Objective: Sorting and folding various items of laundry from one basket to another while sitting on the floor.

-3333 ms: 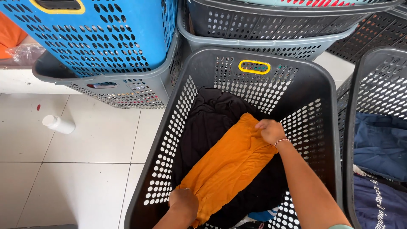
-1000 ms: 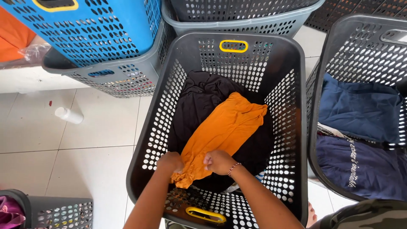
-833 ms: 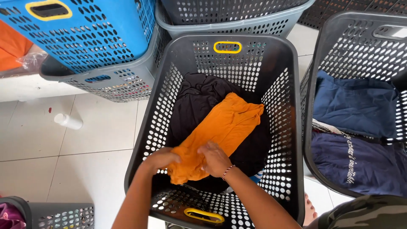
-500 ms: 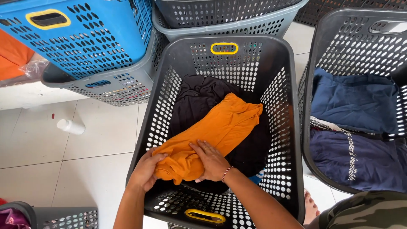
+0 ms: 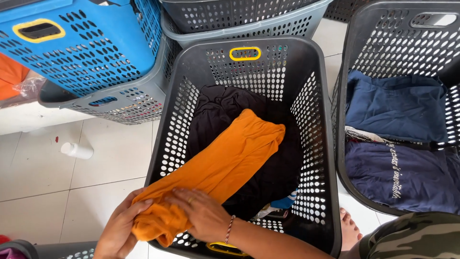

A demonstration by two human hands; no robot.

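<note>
Both hands, left (image 5: 120, 230) and right (image 5: 203, 218), clutch the orange cloth (image 5: 225, 163) over the basket (image 5: 330, 158) rim; bunch it evenly, lifting clear.

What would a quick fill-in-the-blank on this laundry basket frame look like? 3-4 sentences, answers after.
1. Both hands, the left hand and the right hand, grip a bunched garment coloured ____.
2. Under it in the dark grey laundry basket lies clothing coloured ____.
3. The handle slot at the basket's far rim is outlined in ____.
4. The small white bottle lies on the ____ floor.

Missing words: orange; black; yellow; tiled
</note>
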